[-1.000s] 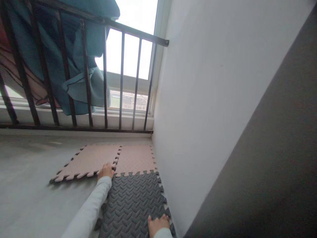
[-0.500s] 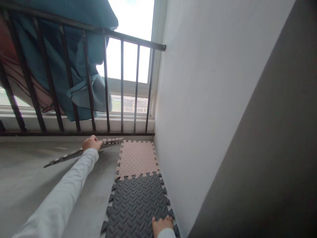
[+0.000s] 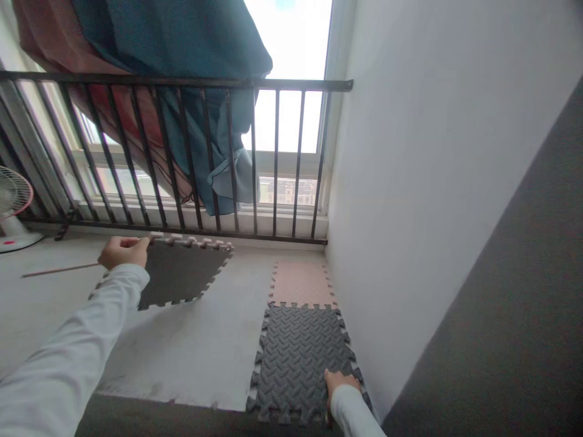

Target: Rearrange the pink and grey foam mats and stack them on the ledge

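We see the left hand (image 3: pixel 122 252) closed in a pinch on the upper edge of a tile (image 3: pixel 175 273), which slants down to the right of that grip, smooth dark face toward us, pink puzzle-cut teeth along its top. We cannot tell whether its lowest edge meets the floor (image 3: pixel 195 358). It looks like foam: we judge it light, bendy and unlikely to slip, its teeth the likeliest part to tear, and best held midway along a side, inward of them. Well right of the pinch, the right hand (image 3: pixel 344 387) rests on a black mat (image 3: pixel 300 340) ribbed in raised chevrons; we cannot tell whether its bent fingers clasp the edge. Beyond that hand lies a toothed pink mat (image 3: pixel 300 282), just beside a smooth white wall (image 3: pixel 410 152). Past both hands stands a dark barred railing (image 3: pixel 296 85), folded cloth (image 3: pixel 173 39) hanging behind.
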Available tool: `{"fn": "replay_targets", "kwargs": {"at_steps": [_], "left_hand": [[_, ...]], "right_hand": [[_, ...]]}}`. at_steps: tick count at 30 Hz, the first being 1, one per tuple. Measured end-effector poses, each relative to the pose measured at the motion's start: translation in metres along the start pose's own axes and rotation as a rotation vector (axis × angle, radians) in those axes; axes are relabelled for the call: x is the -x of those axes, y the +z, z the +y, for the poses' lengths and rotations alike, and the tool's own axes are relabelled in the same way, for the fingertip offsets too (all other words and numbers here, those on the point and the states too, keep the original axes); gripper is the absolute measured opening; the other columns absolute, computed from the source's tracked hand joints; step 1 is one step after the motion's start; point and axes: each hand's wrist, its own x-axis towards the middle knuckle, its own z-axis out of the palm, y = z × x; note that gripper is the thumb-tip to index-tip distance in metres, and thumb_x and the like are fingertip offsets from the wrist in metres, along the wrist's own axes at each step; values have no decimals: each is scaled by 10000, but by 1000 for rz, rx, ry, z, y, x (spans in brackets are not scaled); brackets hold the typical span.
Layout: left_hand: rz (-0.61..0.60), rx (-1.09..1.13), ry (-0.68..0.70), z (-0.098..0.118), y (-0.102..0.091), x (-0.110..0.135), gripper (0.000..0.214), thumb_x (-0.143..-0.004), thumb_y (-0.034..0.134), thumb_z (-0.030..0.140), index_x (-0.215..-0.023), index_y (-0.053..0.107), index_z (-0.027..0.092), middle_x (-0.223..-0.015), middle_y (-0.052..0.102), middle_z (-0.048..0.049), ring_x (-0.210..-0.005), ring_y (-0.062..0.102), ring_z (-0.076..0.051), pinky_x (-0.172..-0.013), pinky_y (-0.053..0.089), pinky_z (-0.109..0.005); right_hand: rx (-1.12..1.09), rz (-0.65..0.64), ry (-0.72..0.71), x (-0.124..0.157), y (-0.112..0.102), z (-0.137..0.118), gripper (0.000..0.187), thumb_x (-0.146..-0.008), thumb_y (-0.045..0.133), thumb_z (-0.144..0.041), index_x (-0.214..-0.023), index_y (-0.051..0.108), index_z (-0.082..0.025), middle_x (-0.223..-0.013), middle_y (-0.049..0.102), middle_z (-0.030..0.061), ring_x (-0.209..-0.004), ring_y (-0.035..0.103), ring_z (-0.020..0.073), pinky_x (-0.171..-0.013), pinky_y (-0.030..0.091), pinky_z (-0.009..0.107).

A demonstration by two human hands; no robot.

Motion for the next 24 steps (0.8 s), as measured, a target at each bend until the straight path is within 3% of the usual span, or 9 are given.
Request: {"fn": "replay_targets", "kwargs": {"at_steps": [3, 6, 10, 13, 15, 17, 24], "left_hand": [[196, 7, 27, -21, -34, 62, 243, -625, 543, 359, -749, 557, 151, -762, 623, -58, -754, 577, -197, -743, 473, -338], [273, -29, 101, -67, -63, 144, 125, -648, 473, 321, -673, 501, 202, -807, 619, -55, -769, 585, -176, -760, 477, -304], [-14, -171, 111, -155, -88, 254, 115, -682, 416, 366, -677, 454, 258, -886, 607, -50, -870, 566, -194, -797, 467, -316], [-283, -275, -10, -210, -96, 310, 51, -674, 409, 326, -686, 448, 296, -926, 598, -14, -932, 546, -194, -839, 443, -315], [-367, -297, -45, -230, -100, 328, 51, -674, 403, 314, -691, 451, 306, -938, 593, -11, -962, 535, -194, -834, 441, -312], [-367, -302, -56, -238, -102, 332, 77, -676, 398, 325, -699, 469, 306, -954, 591, -19, -972, 532, -199, -827, 443, -316], [-333, -219, -23, -231, -103, 304, 125, -630, 432, 369, -654, 533, 299, -911, 622, -1, -946, 548, -204, -794, 444, -288]], "right_hand": [[2, 10, 2, 3, -3, 0, 946, -316, 782, -166, -1194, 443, -257, -1150, 555, 113, -1065, 495, 297, -888, 402, 452], [2, 13, -18, 3, -2, 2, 882, -345, 771, -185, -1170, 468, -255, -1162, 549, 95, -1054, 506, 282, -887, 411, 416], [16, 11, -17, 2, 1, 4, 966, -364, 764, -195, -1246, 378, -274, -1219, 503, 92, -1098, 470, 279, -908, 393, 411], [29, 12, -13, 5, 1, 5, 958, -402, 756, -255, -1268, 347, -276, -1239, 485, 90, -1115, 455, 277, -914, 388, 406], [42, 14, -13, 7, 0, 4, 938, -437, 740, -294, -1280, 331, -269, -1240, 484, 91, -1115, 455, 277, -914, 389, 404], [52, 18, -16, 9, -2, 4, 931, -459, 727, -313, -1292, 314, -257, -1239, 486, 94, -1111, 459, 278, -912, 391, 402], [50, 34, -16, 10, -2, 4, 912, -469, 716, -296, -1290, 320, -260, -1225, 501, 91, -1092, 476, 283, -885, 409, 412]]}}
